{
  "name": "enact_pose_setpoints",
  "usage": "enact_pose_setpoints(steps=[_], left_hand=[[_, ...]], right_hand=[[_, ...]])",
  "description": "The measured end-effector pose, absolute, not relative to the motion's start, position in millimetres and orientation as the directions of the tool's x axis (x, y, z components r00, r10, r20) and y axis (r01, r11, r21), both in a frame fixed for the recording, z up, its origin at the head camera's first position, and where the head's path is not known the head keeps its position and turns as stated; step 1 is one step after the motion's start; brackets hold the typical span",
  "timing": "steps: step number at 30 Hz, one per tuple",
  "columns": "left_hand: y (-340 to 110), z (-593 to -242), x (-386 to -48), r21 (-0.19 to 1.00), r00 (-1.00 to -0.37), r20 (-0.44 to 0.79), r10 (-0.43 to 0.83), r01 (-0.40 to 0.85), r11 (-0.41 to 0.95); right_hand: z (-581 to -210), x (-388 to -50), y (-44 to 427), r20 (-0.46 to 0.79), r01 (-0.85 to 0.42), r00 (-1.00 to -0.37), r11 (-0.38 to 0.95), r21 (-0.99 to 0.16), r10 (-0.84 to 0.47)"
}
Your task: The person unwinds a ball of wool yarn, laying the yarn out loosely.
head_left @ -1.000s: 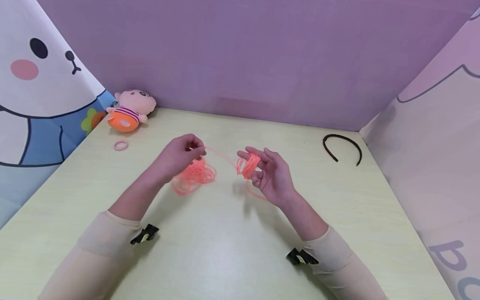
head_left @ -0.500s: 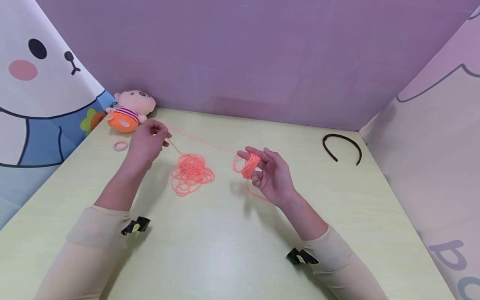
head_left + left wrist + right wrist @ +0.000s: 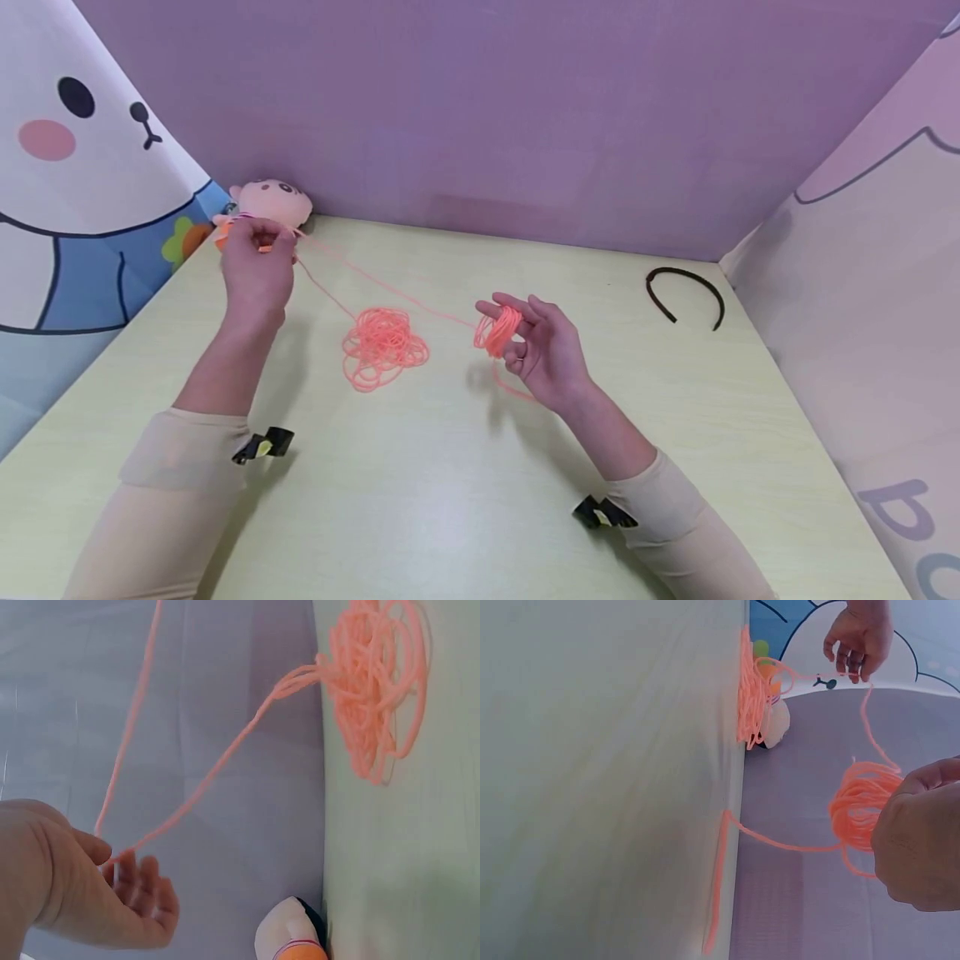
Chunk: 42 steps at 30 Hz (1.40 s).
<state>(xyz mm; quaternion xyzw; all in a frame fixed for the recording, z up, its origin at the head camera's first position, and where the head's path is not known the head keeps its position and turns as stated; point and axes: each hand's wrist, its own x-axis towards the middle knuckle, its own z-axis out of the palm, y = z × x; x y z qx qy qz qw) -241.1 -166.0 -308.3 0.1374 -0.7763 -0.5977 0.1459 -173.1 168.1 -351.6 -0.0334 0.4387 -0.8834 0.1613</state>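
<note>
Coral-pink yarn runs between both hands. My left hand (image 3: 258, 262) pinches the strand between thumb and fingertips at the far left, in front of the plush doll (image 3: 273, 202). From there one length drops to a loose yarn heap (image 3: 382, 346) on the table, and another stretches to my right hand (image 3: 551, 350). A wound yarn coil (image 3: 498, 332) encircles the right hand's fingers, held above the table; two fingers reach past it and the lower ones are bent. In the right wrist view a yarn tail (image 3: 717, 885) hangs from the coil (image 3: 859, 806) and lies along the tabletop.
A black headband (image 3: 684, 283) lies at the table's far right. Behind the pale tabletop (image 3: 442, 483) rises a purple backdrop (image 3: 480, 125), with printed cartoon panels at both sides. The pink ring seen earlier is hidden by the left hand.
My left hand has moved left and away from me, from over the yarn heap to the plush doll, drawing the strand out. The right hand with its coil has hardly moved.
</note>
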Motion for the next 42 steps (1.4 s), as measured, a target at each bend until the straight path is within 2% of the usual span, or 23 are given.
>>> enact_pose_setpoints(steps=[3, 5, 7, 10, 14, 18, 25, 32, 36, 42], left_hand=[[-156.4, -309.9, -239.0, 0.953, -0.929, 0.107, -0.355, -0.006, 0.303], [-146.3, -312.6, -236.6, 0.936, -0.948, 0.147, -0.282, 0.041, 0.349], [-133.7, -316.8, -233.2, 0.913, -0.973, 0.171, -0.156, 0.097, 0.396], [-111.5, -325.5, -226.3, 0.880, -0.983, 0.153, 0.105, 0.184, 0.438], [-82.8, -339.2, -213.5, 0.875, -0.906, 0.105, 0.410, 0.280, 0.396], [-63.8, -349.3, -201.9, 0.880, -0.833, 0.081, 0.547, 0.318, 0.354], [-52.0, -358.5, -196.0, 0.882, -0.805, 0.056, 0.591, 0.317, 0.348], [-50.9, -357.2, -195.3, 0.871, -0.824, 0.074, 0.562, 0.327, 0.365], [-57.8, -352.8, -200.7, 0.861, -0.870, 0.101, 0.482, 0.319, 0.396], [-81.8, -339.2, -214.5, 0.879, -0.954, 0.107, 0.279, 0.222, 0.421]], right_hand=[[-351.2, -172.7, 168.0, -0.078, 0.254, -0.945, -0.563, -0.786, -0.318], [-350.9, -172.4, 168.0, -0.075, 0.257, -0.943, -0.563, -0.785, -0.326], [-350.8, -172.3, 167.9, -0.073, 0.260, -0.940, -0.561, -0.786, -0.333], [-350.6, -171.8, 167.6, -0.071, 0.263, -0.937, -0.559, -0.787, -0.341], [-350.7, -171.4, 166.8, -0.069, 0.263, -0.935, -0.551, -0.792, -0.347], [-350.5, -170.8, 166.3, -0.071, 0.269, -0.932, -0.547, -0.793, -0.356], [-351.0, -170.1, 166.2, -0.069, 0.281, -0.923, -0.541, -0.792, -0.379], [-351.8, -170.3, 167.0, -0.060, 0.291, -0.914, -0.547, -0.785, -0.401], [-351.7, -171.0, 167.4, -0.064, 0.288, -0.918, -0.550, -0.784, -0.391], [-351.3, -171.7, 168.0, -0.062, 0.284, -0.920, -0.551, -0.784, -0.386]])
